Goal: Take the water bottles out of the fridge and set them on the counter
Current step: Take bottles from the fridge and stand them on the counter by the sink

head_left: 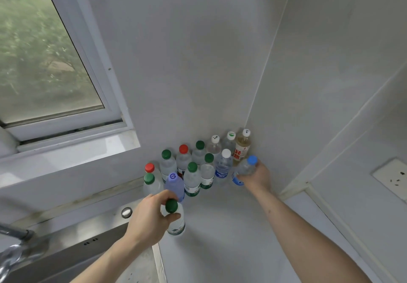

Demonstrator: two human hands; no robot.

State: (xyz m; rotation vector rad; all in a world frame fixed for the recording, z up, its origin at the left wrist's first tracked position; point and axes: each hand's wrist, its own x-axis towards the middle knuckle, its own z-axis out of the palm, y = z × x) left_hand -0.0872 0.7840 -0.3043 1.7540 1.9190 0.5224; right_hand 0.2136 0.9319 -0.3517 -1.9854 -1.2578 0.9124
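White desk (220, 249) corner, bottle cluster (193, 168). Left hand (149, 219) grips green-cap bottle (175, 219) neck; right hand (256, 177) wraps blue-cap bottle (244, 169). Thin plastic, likely slippery: hold mid-body.

We are seeing clear, glossy plastic in the bottles (192, 179) clustered in the corner, with smooth plastic caps (200, 144) in green, red, white and blue. The table (220, 238) is showing a matt, smooth pale surface. The sink (72, 245) and tap (13, 254) are gleaming as brushed metal. The walls (198, 62) are looking matt, the window frame (114, 106) smooth white
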